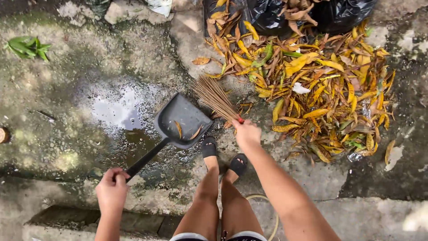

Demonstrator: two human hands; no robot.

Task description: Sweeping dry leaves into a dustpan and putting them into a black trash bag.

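Note:
My left hand (111, 189) grips the long handle of a dark grey dustpan (182, 119), which rests on the wet concrete with a couple of yellow leaves inside. My right hand (247, 134) is closed on the red-bound end of a short stick broom (216, 97), whose bristles fan out up and to the left, just beside the dustpan's right edge. A big heap of yellow and brown dry leaves (316, 85) lies to the right of the broom. My feet in black sandals (223, 156) stand just below the dustpan.
A black plastic bag (307, 15) with leaves in it lies open at the top. A puddle (118, 111) sits left of the dustpan. A small green plant (27, 47) grows at the far left. A step edge (89, 218) runs along the bottom.

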